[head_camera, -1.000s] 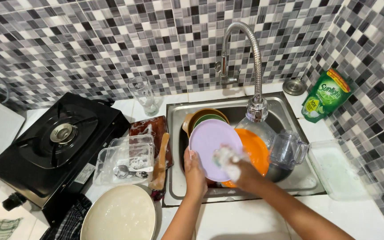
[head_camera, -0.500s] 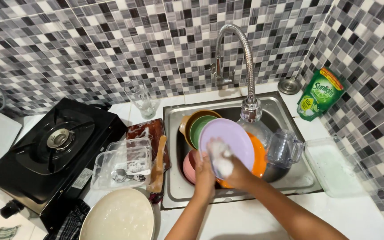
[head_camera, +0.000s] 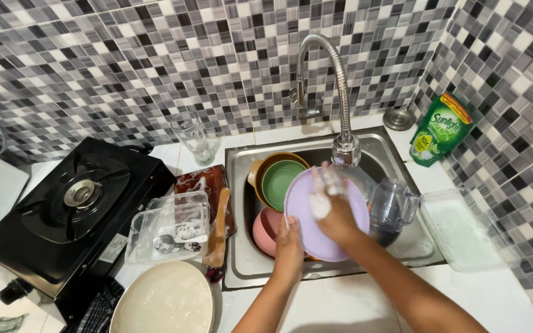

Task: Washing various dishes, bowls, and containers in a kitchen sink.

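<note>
While the left hand (head_camera: pixel 289 242) clamps the lower rim of the lilac plate (head_camera: pixel 306 213) and props it up over the sink (head_camera: pixel 239 185), the right hand (head_camera: pixel 334 213) presses a soapy sponge (head_camera: pixel 322 196) against the plate's face, its grip closed on the sponge. Compared with a second ago, the sponge sits higher, up near the top edge under the tap (head_camera: pixel 345 148), where before it rubbed the lower right part; the plate itself now stands further left and covers the orange dish behind it almost wholly. That reads as a scrub running across the whole face, with foam on the fingers and no water seen flowing, so rinsing looks not yet begun. Behind the plate a green bowl (head_camera: pixel 282 179) nests in a brown one, a pink bowl (head_camera: pixel 265 229) lies below, and a clear jug (head_camera: pixel 393 203) stands right. On the desk a sudsy cream plate (head_camera: pixel 161 302) waits beside a plastic tub (head_camera: pixel 171 227).
</note>
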